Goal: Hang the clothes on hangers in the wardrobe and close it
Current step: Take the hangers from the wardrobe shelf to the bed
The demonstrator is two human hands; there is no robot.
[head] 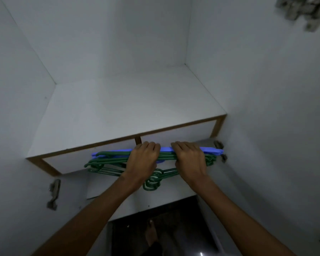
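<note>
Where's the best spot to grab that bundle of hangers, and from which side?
Grip the hangers across their long straight bars, from the near side, as the left hand and right hand do. The bars lie level and stacked; two spread grips probably keep them together. The hooks dangle below and would tangle.

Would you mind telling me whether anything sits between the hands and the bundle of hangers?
Nothing visible does: the left hand and right hand already grip the green and blue hangers.

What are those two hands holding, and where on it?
Both the left hand and right hand grip a bundle of green and blue plastic hangers around its middle bars.
</note>
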